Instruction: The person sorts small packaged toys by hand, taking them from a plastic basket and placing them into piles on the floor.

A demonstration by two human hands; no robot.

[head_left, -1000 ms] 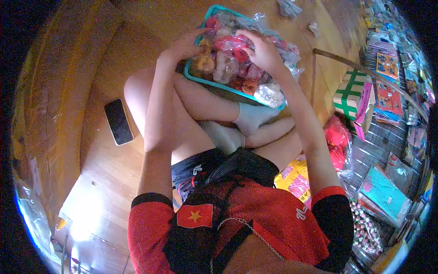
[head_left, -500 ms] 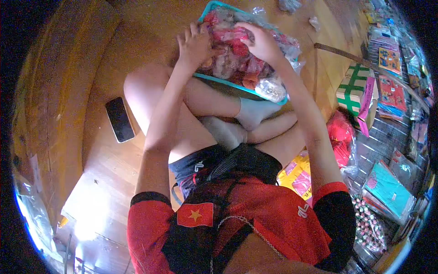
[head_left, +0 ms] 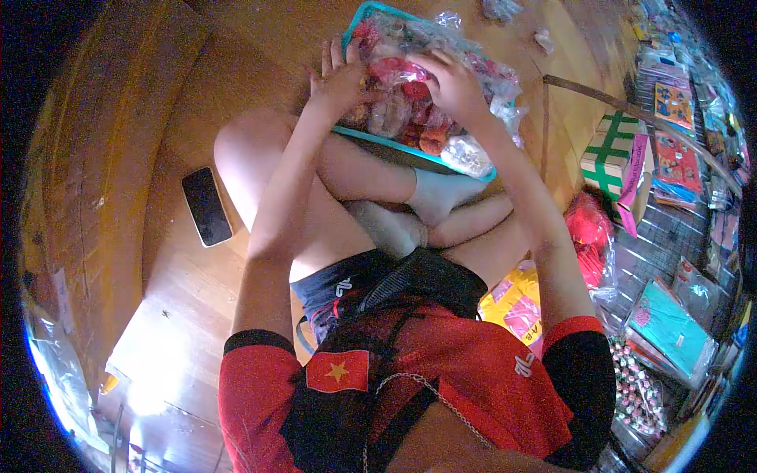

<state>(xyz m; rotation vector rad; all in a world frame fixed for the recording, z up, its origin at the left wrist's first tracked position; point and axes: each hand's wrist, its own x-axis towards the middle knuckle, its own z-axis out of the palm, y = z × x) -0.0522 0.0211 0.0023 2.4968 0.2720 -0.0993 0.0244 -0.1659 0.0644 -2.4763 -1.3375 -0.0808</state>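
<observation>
1. The phone (head_left: 206, 206), screen dark, lies on the floor (head_left: 185, 288).
2. The left hand (head_left: 341, 87) is spread over the basket (head_left: 374, 139), hiding part of its left rim. A second ago its fingers pointed right, in among the packets (head_left: 386, 117); now they splay away from the body.
3. The packets fill the basket, beyond the crossed legs (head_left: 363, 169); shiny plastic and blur make their contents hard to make out.
4. The right hand (head_left: 457, 87) curves over a red packet (head_left: 398, 69); I cannot tell whether it pinches it. It lies much as before.
5. The yellow bag (head_left: 505, 306) is partly covered.
6. The goods (head_left: 676, 165) at far right fade into the dark edge.
</observation>
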